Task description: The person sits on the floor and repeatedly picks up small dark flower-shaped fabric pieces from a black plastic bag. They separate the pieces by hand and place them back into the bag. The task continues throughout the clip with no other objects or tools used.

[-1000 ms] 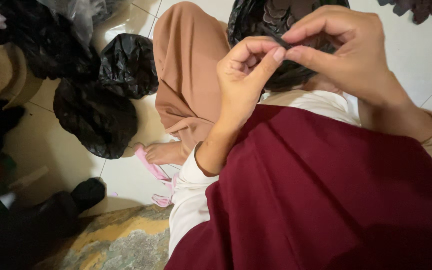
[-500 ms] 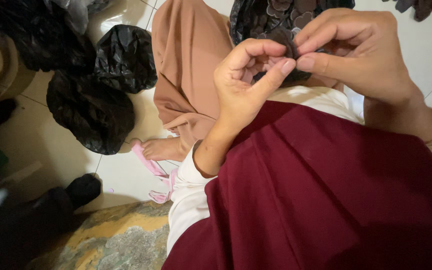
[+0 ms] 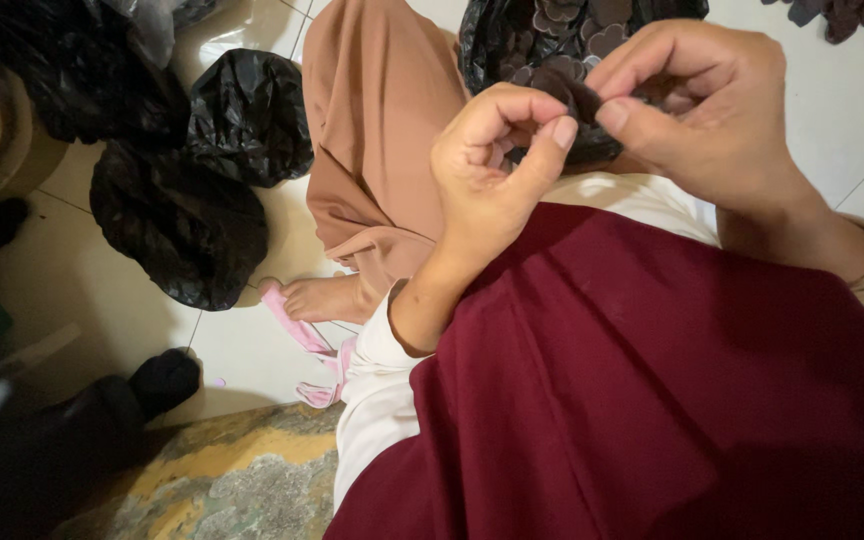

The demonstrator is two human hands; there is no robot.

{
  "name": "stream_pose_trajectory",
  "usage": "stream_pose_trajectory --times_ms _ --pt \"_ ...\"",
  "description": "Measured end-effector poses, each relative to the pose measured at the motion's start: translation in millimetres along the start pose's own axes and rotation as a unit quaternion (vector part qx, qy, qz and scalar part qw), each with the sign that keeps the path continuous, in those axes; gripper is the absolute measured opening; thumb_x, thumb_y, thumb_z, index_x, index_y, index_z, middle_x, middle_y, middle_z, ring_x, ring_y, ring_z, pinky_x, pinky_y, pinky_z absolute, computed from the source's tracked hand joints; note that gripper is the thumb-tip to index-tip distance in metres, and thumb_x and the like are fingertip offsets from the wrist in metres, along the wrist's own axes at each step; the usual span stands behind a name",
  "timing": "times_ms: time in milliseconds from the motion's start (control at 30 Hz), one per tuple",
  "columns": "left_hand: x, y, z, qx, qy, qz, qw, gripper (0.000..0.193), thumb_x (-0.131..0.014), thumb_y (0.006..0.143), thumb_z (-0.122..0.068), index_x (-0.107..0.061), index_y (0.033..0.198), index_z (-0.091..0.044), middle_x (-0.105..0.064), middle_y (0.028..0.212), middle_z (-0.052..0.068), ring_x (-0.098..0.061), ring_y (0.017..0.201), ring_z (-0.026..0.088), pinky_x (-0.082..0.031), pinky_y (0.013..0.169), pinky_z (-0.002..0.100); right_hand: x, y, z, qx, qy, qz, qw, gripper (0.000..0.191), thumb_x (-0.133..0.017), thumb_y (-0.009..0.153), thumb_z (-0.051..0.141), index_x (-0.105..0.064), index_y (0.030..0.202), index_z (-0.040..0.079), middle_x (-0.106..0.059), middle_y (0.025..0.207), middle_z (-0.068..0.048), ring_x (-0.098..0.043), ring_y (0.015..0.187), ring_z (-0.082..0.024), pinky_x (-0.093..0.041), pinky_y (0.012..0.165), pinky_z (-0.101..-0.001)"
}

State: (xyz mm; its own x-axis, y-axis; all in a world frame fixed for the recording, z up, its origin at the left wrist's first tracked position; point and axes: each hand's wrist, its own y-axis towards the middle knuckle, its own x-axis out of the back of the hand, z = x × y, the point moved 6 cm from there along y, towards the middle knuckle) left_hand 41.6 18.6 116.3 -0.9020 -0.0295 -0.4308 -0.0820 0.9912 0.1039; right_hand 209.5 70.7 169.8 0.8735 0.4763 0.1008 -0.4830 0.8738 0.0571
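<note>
We are seeing both hands raised in front of the chest, meeting over a small dark piece (image 3: 574,92). The left hand (image 3: 492,170) is curling its fingers in, thumb tip and forefinger pressing on the near-left edge of that piece. The right hand (image 3: 707,105) is pinching the same piece from the right, thumb against forefinger, the other fingers folded loosely. So the piece is sitting between the two hands, up in the air, just in front of an open black bag (image 3: 552,50) lying farther off on the floor and holding more dark flower-shaped pieces. We are noting a maroon cloth (image 3: 652,400) covering the near right. A tan trouser leg (image 3: 382,140) is running far to near at centre, a bare foot (image 3: 322,297) at its near end resting on a pink sandal (image 3: 302,335). Two crumpled black bags (image 3: 192,190) are lying on the tiled floor (image 3: 242,350) at left. A few more dark pieces (image 3: 842,20) are lying far right.
</note>
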Motion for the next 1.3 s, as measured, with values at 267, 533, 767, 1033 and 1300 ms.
stream_pose_trajectory --times_ms 267,533,767,1033,1300 --pt "9.0 1.1 0.1 0.033 -0.041 -0.047 0.997 0.006 -0.072 0.103 0.003 -0.066 0.104 0.003 -0.067 0.093 0.002 -0.06 0.078 0.004 -0.049 0.071 0.018 20.4 8.4 12.0 0.108 -0.239 -0.029 0.965 0.005 -0.064 0.108 -0.011 -0.066 0.111 -0.008 -0.071 0.113 -0.015 -0.065 0.098 -0.013 -0.052 0.087 -0.0213" --pt "-6.9 5.8 -25.7 -0.06 0.115 -0.006 0.992 0.009 -0.077 0.099 0.001 -0.069 0.105 0.0 -0.069 0.095 0.004 -0.066 0.081 0.006 -0.055 0.074 0.019 -6.0 8.8 25.8 0.096 -0.186 0.027 0.977 0.008 -0.072 0.099 -0.008 -0.07 0.107 -0.009 -0.072 0.106 -0.017 -0.07 0.092 -0.014 -0.056 0.078 -0.0207" --pt "-8.9 6.7 -44.9 -0.096 0.156 0.011 0.983 0.011 -0.078 0.099 0.001 -0.071 0.107 -0.001 -0.071 0.097 0.006 -0.069 0.084 0.011 -0.057 0.075 0.021 -3.8 9.8 26.2 -0.001 -0.156 -0.012 0.988 0.009 -0.074 0.09 -0.004 -0.071 0.098 -0.006 -0.074 0.097 -0.015 -0.069 0.076 -0.011 -0.051 0.059 -0.0187" --pt "-16.3 2.9 -74.6 -0.19 0.332 0.02 0.924 0.016 -0.083 0.092 -0.002 -0.071 0.103 -0.005 -0.071 0.098 0.007 -0.071 0.085 0.019 -0.056 0.074 0.027 -11.5 8.1 37.0 0.149 -0.242 0.034 0.958 0.011 -0.079 0.092 -0.006 -0.069 0.096 -0.006 -0.072 0.095 -0.016 -0.07 0.077 -0.017 -0.054 0.065 -0.0222" --pt "-14.6 3.3 -77.6 -0.157 0.317 0.032 0.935 0.014 -0.08 0.096 -0.002 -0.071 0.106 -0.005 -0.072 0.099 0.006 -0.072 0.081 0.017 -0.056 0.071 0.026 -15.3 11.2 39.5 0.159 -0.256 0.039 0.953 0.012 -0.078 0.084 -0.008 -0.067 0.088 -0.008 -0.07 0.086 -0.017 -0.068 0.074 -0.019 -0.052 0.062 -0.0256"
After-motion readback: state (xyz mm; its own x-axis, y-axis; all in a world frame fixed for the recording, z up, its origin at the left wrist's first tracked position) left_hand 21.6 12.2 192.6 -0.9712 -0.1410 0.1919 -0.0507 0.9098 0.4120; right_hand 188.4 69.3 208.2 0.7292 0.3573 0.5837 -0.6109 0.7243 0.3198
